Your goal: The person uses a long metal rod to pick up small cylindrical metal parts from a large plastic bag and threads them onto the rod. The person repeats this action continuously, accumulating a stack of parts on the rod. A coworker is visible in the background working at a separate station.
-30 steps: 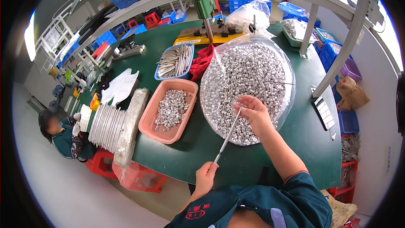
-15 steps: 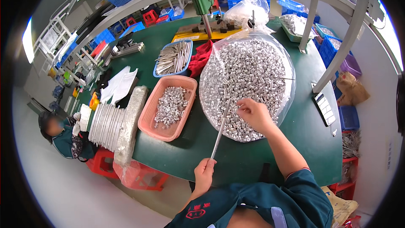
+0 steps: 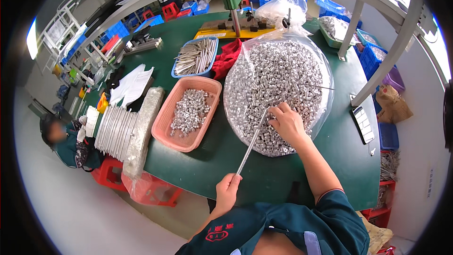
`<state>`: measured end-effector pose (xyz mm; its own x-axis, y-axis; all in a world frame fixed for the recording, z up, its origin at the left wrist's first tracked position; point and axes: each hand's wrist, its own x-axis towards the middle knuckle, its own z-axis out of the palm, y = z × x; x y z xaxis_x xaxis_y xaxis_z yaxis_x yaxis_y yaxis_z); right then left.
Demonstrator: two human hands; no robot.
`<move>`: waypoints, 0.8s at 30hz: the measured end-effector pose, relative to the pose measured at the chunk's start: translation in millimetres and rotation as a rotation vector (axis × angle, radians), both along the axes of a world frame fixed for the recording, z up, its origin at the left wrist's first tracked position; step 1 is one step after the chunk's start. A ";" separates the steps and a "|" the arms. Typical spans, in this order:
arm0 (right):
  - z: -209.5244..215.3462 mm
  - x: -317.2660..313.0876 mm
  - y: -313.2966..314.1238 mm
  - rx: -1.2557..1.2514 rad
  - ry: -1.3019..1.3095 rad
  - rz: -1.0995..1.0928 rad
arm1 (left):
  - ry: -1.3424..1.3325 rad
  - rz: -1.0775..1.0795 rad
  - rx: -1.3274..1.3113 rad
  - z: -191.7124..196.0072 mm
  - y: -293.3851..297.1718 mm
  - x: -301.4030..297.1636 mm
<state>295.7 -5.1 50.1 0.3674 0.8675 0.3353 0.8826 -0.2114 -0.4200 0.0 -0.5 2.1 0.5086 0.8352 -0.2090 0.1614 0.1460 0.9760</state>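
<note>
Your green counter [image 3: 198, 170] carries a wide clear bag of small silver sleeves [image 3: 278, 85], with a pink tray [image 3: 166, 127] of the same parts just to its left. A thin metal rod [image 3: 252, 140] slants from the near edge up onto the pile. Your left hand [image 3: 227, 192] has its fingers closed around the rod's lower end; your right hand [image 3: 288, 123] rests on the sleeves, fingers pinched at the rod's tip.

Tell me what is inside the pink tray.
The pink tray holds a loose heap of small silver metal sleeves lying around its middle, with bare mesh floor showing around them. Whatever lies beneath the heap is covered, and the pieces are too small to count.
</note>
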 end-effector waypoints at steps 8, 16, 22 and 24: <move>-9.7 9.7 4.3 0.197 0.360 0.007 | 0.014 0.002 0.004 -0.5 0.6 -0.9; 4.2 37.2 -3.6 0.250 2.026 0.169 | 0.090 -0.045 0.089 3.3 0.0 0.9; -13.5 45.9 -0.1 0.363 2.476 0.387 | 0.089 -0.077 0.133 2.9 0.2 1.5; -15.4 45.5 0.6 0.428 2.542 0.347 | 0.084 -0.074 0.137 4.0 -0.7 2.3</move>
<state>341.3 -4.5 34.7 0.0858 0.9829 -0.1627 -0.9893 0.0646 -0.1310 2.4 -1.2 6.1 0.5556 0.8196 -0.1402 0.2490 -0.0032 0.9685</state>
